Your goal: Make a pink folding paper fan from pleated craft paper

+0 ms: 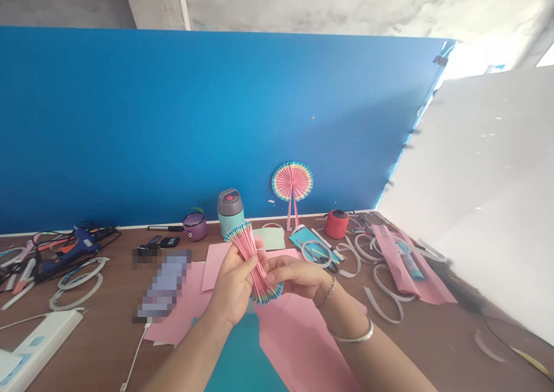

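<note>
Your left hand (234, 282) is clamping the pleated paper (258, 280) at its waist, probably to hold the folds together while both ends are flaring; your right hand (298, 273) is pinching its edge, above the pink sheets (303, 337).

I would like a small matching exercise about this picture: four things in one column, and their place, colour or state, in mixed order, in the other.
1. Pleated paper
2. Round fan
3. Glue gun
4. Power strip

A. White, at the lower left
B. Upright, in front of the blue partition
C. Held between the left hand and the right hand
D. Dark blue, lying at the left

Right pairs: 1-C, 2-B, 3-D, 4-A
</note>
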Demonstrator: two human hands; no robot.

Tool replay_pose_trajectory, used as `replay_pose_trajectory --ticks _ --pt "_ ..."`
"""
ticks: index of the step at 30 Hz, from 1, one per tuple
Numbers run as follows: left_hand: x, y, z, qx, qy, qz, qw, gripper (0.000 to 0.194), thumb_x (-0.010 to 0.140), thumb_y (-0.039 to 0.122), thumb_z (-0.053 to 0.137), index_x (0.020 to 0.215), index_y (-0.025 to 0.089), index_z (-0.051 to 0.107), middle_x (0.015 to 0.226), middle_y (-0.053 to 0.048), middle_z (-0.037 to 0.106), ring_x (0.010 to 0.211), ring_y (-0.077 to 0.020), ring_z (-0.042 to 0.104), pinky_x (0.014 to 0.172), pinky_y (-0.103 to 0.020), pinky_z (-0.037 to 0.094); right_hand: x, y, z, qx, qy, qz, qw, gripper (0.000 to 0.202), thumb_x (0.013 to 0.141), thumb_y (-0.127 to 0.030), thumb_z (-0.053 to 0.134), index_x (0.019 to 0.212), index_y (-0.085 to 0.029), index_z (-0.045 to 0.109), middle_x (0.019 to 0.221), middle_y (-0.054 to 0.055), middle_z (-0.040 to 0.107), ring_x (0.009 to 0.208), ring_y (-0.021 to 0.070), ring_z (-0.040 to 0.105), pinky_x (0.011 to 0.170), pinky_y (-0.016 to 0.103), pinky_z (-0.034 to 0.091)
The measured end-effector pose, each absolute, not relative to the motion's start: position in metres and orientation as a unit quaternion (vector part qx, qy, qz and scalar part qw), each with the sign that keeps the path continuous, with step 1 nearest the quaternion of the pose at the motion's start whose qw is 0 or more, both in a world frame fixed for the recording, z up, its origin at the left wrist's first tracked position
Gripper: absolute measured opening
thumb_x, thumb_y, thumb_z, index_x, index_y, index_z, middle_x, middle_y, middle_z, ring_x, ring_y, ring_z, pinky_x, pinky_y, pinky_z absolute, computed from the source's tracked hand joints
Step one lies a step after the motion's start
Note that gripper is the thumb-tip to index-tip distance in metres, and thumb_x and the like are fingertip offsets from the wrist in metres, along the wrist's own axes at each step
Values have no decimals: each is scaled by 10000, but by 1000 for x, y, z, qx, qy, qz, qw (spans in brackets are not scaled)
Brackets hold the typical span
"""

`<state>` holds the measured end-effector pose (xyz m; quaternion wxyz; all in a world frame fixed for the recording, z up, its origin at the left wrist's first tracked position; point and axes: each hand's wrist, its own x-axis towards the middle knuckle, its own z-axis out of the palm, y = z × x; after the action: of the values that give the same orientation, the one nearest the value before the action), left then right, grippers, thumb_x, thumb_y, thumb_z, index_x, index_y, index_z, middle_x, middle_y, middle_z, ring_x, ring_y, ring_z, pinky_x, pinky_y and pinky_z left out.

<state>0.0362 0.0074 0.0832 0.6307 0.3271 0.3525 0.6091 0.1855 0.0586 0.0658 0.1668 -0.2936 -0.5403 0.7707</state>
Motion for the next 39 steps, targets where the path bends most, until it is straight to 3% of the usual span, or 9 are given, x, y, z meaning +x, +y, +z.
replay_pose_trajectory --ticks 5,11,19,23,33,39 --pt "34 7 83 327 351 601 639 386 698 216 692 1053 165 551 773 -21 615 694 -170 602 600 -289 476 186 58 68 -289 -511 792 167 272 582 -206 755 792 -143 595 731 -22 559 690 93 517 659 224 385" --pt "33 7 85 295 353 609 646 323 732 124 639 1047 151 573 795 -35 630 767 -159 612 680 -272 497 189 62 62 -266 -522 796 153 250 623 -262 770 750 -115 613 674 -25 534 645 83 505 649 226 385" --pt "31 6 89 295 329 612 656 265 746 107 640 1005 153 603 782 -23 627 709 -131 604 644 -240 502 189 61 64 -263 -521 800 140 323 616 -351 797 659 -110 587 585 -43 495 579 69 494 579 204 389" --pt "31 5 91 277 316 629 653 283 724 75 652 991 157 606 871 -32 639 715 -121 604 643 -231 507 189 62 62 -270 -512 803 143 357 584 -376 811 635 -109 579 566 -46 499 551 65 506 575 204 404" --pt "28 5 96 246 281 655 657 369 720 20 623 1049 185 590 920 -15 633 746 -86 600 721 -199 506 188 66 50 -222 -485 834 140 321 583 -324 814 728 -98 639 622 -17 593 554 55 525 563 182 372" --pt "27 3 97 256 282 649 659 294 713 36 628 971 175 618 915 -18 626 717 -93 593 681 -210 512 186 67 45 -225 -478 840 122 329 562 -310 829 731 -95 647 611 -22 594 535 52 534 538 178 377"
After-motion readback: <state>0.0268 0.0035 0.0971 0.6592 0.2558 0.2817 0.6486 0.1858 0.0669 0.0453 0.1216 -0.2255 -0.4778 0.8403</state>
